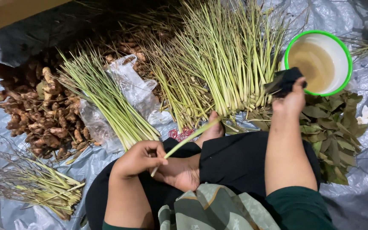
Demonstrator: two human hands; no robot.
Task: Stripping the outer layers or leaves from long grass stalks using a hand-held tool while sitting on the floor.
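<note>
A person sits cross-legged on a grey plastic sheet (pixel 363 85), seen from above by a camera on their head. The left hand (pixel 139 158) rests low over the lap, forearm coming up from the bottom edge, wrist bent inward. Its thumb and fingers are pressed together in a pinch around the lower end of a single lemongrass stalk (pixel 188 138), which slants up and to the right across a bare foot (pixel 184 170). The right arm reaches forward and away from the body, nearly straight, with the right hand (pixel 290 100) at the edge of a white bowl with a green rim (pixel 348 64) that holds cloudy liquid. This hand's fingers curl closed around a dark cloth (pixel 287 80); the grip itself is partly hidden, so it may be a pinch rather than a full fist.

Ahead of the knees lies a wide pile of lemongrass (pixel 222 59), and a smaller bundle (pixel 107 102) rests on a clear plastic bag (pixel 135 87). A heap of ginger root (pixel 43 115) sits to the left, trimmed stalk scraps (pixel 39 187) lie at lower left, and dried green leaves (pixel 333 132) lie beneath the bowl.
</note>
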